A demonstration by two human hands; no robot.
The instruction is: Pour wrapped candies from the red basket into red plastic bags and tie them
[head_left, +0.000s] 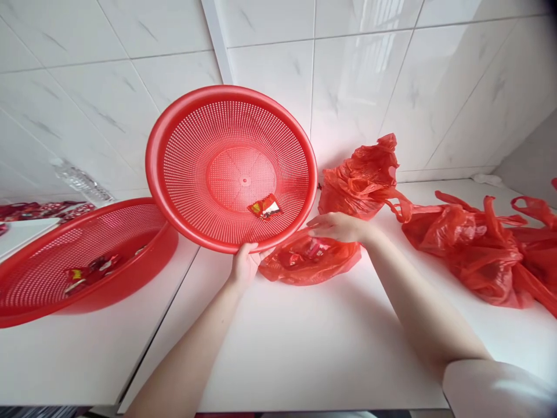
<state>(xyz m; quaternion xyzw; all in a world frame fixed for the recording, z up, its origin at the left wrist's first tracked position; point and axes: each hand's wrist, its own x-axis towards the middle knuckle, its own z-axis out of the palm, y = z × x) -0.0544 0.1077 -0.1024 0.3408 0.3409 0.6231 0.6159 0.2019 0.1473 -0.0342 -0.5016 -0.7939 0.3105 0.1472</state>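
Resting at nine o'clock on the white table (282, 354), a red perforated basket (150, 273) is seen with several red-wrapped packets (93, 271) gathered inside it. Just behind it, toward ten o'clock, a clear plastic bottle (85, 183) is partly hidden by its rim. Toward eleven o'clock, a second basket (230, 94), also red, is held tipped up so that its inside is shown, and one packet (265, 207) is carried low in it, at about five o'clock of its bowl. Its rim is gripped at six o'clock by the left hand (245, 267), which is closed on it with the thumb over the edge. Just right of that hand, an open red bag (313, 267) is spread on the table, with packets visible inside. Its far edge is overlapped by the right hand (337, 226), whose fingers are stretched leftward; whether the plastic is pinched cannot be told. Behind that hand, at one o'clock, a crumpled bag (361, 180) is stood near the tiled wall (270, 69); toward three o'clock, more red bags (483, 249) are bunched together.
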